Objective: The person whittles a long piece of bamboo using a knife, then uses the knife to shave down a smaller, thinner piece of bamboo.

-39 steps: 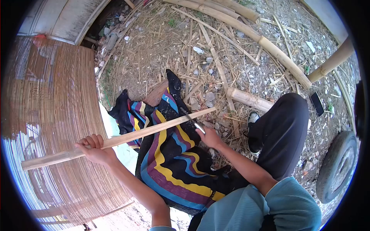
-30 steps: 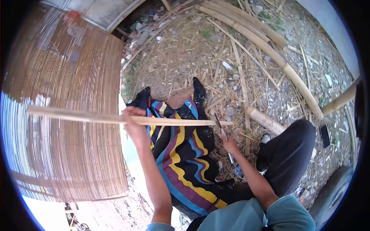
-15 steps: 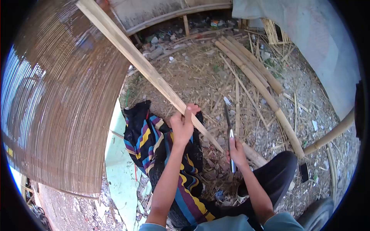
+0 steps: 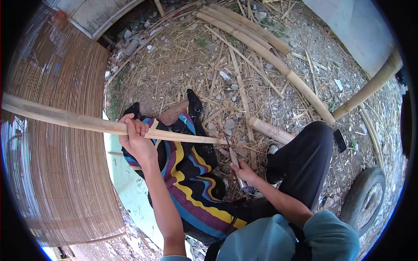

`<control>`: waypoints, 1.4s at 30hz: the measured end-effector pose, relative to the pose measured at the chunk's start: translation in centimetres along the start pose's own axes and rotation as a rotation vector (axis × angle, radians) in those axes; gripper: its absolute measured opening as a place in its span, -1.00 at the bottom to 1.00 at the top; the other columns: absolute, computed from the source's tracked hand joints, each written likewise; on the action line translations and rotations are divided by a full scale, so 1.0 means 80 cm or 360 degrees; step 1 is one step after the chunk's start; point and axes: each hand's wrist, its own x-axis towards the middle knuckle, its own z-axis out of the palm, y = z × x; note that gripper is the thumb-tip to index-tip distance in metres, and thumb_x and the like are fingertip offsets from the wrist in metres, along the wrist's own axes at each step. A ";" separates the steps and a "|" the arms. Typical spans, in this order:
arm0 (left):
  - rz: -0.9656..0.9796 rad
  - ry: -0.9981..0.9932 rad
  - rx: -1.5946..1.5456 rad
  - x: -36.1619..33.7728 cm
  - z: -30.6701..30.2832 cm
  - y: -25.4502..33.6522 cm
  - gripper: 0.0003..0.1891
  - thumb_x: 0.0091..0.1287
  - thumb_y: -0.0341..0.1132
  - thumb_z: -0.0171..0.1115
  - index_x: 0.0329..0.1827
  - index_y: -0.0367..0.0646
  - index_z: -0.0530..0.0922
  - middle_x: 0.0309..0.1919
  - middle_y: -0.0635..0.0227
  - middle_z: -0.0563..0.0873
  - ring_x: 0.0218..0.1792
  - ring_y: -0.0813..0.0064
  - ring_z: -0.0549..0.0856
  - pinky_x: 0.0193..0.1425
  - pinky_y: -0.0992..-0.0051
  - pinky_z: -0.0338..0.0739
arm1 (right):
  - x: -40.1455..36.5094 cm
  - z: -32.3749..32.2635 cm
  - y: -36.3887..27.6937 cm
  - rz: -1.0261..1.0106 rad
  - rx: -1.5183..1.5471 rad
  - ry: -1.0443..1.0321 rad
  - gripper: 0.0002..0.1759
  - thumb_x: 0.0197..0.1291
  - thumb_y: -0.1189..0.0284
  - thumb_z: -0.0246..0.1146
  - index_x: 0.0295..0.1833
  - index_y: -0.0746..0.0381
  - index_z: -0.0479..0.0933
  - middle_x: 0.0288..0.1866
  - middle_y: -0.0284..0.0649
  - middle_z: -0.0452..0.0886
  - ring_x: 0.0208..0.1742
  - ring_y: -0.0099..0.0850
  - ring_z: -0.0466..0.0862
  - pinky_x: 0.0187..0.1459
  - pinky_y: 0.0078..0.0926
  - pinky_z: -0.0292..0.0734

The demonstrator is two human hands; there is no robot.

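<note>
My left hand (image 4: 138,141) is wrapped round a long split bamboo strip (image 4: 74,119), which runs from the left edge to a thin end near the middle. My right hand (image 4: 246,173) grips the silvery handle of a knife (image 4: 234,159). Its dark, narrow blade points upward and overlaps the strip's thin end in this view. Beneath the strip, a striped black, yellow, blue and purple cloth (image 4: 179,176) is draped over my leg. A brown piece of wood or brick (image 4: 172,114) shows at the cloth's far edge.
Bamboo poles (image 4: 261,47) lie on the littered ground at the back right, with a shorter bamboo piece (image 4: 272,129) nearer my knee. A tyre (image 4: 363,202) and a dark phone-like object (image 4: 339,140) are at right. A slatted bamboo screen (image 4: 61,169) stands at left.
The strip has swung from a steep diagonal to nearly level, its far end now at the left. My left hand moved left; the right hand with the knife moved left, its blade meeting the strip's end in view.
</note>
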 end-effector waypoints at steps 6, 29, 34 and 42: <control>-0.0077 -0.0021 0.0015 -0.007 0.004 -0.006 -0.84 0.40 -0.42 -0.07 -0.38 -0.22 0.41 -0.68 0.57 0.16 -0.66 0.72 0.15 -0.53 0.64 0.11 | -0.008 0.049 -0.008 -0.0206 -0.0084 -0.0243 -0.41 0.36 0.21 -0.01 0.42 0.00 -0.05 -0.35 -0.28 0.43 -0.63 -0.57 0.43 -0.58 -0.49 0.58; 0.0066 0.0208 0.0071 -0.007 0.016 -0.019 -0.82 0.38 -0.39 -0.04 -0.41 -0.22 0.40 -0.72 0.58 0.13 -0.71 0.75 0.11 -0.61 0.65 -0.01 | 0.103 -0.061 0.067 0.0391 -0.0299 0.0408 -0.51 0.34 0.00 -0.10 -0.02 0.22 0.41 -0.59 -0.21 0.41 -0.66 -0.40 0.45 -0.59 -0.38 0.38; 0.0030 0.0023 0.0091 -0.009 0.028 -0.026 -0.84 0.40 -0.37 -0.06 -0.33 -0.25 0.41 -0.72 0.55 0.23 -0.68 0.72 0.20 -0.56 0.66 0.12 | 0.106 -0.051 0.093 0.0288 -0.0286 0.0564 -0.45 0.32 -0.05 -0.11 -0.15 0.30 0.35 -0.62 -0.24 0.39 -0.69 -0.43 0.44 -0.65 -0.35 0.37; -0.0015 -0.0300 0.0457 -0.016 0.027 -0.065 -0.62 0.27 -0.50 0.12 0.07 -0.27 0.18 -0.01 0.16 0.42 0.01 0.42 0.54 0.02 0.48 0.48 | 0.071 -0.034 0.011 -0.0053 -0.0041 0.0430 -0.50 0.30 -0.12 -0.13 -0.26 0.14 0.25 -0.68 -0.30 0.33 -0.78 -0.48 0.34 -0.76 -0.46 0.28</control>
